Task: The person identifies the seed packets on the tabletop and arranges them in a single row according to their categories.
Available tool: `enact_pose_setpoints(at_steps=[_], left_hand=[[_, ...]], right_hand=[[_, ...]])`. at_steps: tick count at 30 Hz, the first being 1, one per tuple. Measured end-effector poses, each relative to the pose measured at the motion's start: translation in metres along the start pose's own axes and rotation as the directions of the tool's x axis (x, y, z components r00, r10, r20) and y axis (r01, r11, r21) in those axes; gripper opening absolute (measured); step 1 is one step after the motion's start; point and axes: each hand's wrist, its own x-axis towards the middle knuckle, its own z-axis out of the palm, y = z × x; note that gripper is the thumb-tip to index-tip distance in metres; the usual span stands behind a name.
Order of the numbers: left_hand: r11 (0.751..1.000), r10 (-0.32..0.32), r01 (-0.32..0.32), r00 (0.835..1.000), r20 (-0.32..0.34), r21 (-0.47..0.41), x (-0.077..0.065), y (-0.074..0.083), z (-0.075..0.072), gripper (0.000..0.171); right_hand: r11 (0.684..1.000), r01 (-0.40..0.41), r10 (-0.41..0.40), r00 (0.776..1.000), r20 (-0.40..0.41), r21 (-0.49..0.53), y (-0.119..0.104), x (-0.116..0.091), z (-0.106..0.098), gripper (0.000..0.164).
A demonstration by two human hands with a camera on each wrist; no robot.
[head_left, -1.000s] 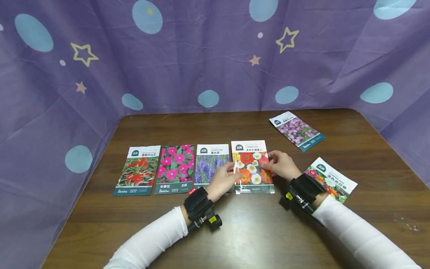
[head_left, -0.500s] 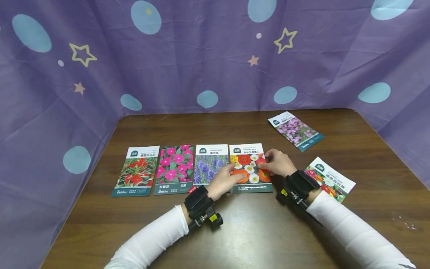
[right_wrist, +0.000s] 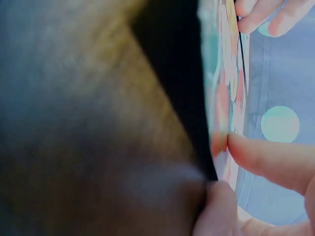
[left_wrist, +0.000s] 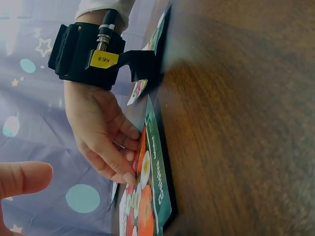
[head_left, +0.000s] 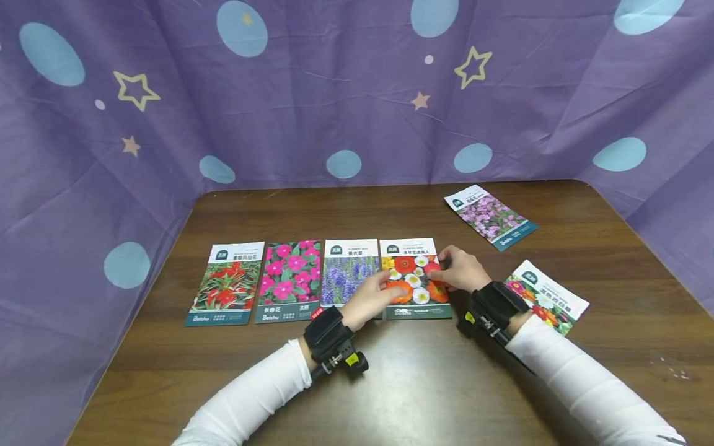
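Observation:
A seed packet with orange, red and white poppies [head_left: 414,297] lies at the right end of a row, in front of me. My right hand [head_left: 465,271] pinches its right edge, the thumb on the printed face and a finger at the edge in the right wrist view. Across the packet's left side reaches my left hand [head_left: 368,301], its thumb extended over the flowers; the left wrist view shows that thumb [left_wrist: 27,178] straight. Partly under the left hand is a lavender seed packet [head_left: 350,272]. Left of it lie a pink-flowered packet [head_left: 291,272] and a red-flowered packet [head_left: 227,282].
A packet with light purple flowers [head_left: 491,217] lies slanted at the back right. Beside the right wrist is a mixed-flower packet [head_left: 549,294], partly covered by the wrist strap. The wooden table [head_left: 357,396] meets a purple curtain [head_left: 346,93] behind.
The poppy packet's top edge has come down level with the lavender packet, and the packet has shifted slightly left. The right hand has moved a little left with it; the other packets stay put.

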Motion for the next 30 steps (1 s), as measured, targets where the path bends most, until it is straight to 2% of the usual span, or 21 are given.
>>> enact_pose_setpoints(at_steps=[3,9,13,16,19,23,30], left_hand=[[1.000,0.014,-0.014,1.000,-0.001,-0.004,0.001,0.003,-0.002,0.064],[0.993,0.116,-0.115,0.993,-0.009,0.016,0.010,0.016,-0.002,0.060],[0.984,0.166,-0.167,0.986,0.021,0.067,0.017,0.024,0.010,0.060],[0.977,0.185,-0.190,0.981,0.061,0.095,0.023,0.032,0.024,0.060],[0.973,0.179,-0.191,0.979,0.100,0.132,0.028,0.041,0.040,0.061],[0.974,0.147,-0.169,0.977,0.152,0.148,0.035,0.052,0.061,0.061],[0.962,0.095,-0.137,0.978,0.183,0.235,0.050,0.056,0.098,0.062]], right_hand=[[1.000,0.017,-0.017,1.000,-0.012,0.014,0.000,-0.001,-0.003,0.044],[0.991,0.132,-0.132,0.985,-0.114,-0.012,-0.003,-0.014,-0.018,0.039],[0.972,0.208,-0.224,0.960,-0.165,-0.108,-0.003,-0.030,-0.027,0.046],[0.961,0.214,-0.244,0.954,-0.174,-0.172,0.003,-0.043,-0.034,0.059],[0.967,0.156,-0.192,0.966,-0.175,-0.204,0.014,-0.057,-0.043,0.074],[0.982,0.042,-0.078,0.978,-0.192,-0.182,0.036,-0.074,-0.057,0.088],[0.986,-0.092,0.060,0.974,-0.217,-0.142,0.081,-0.102,-0.069,0.090]])
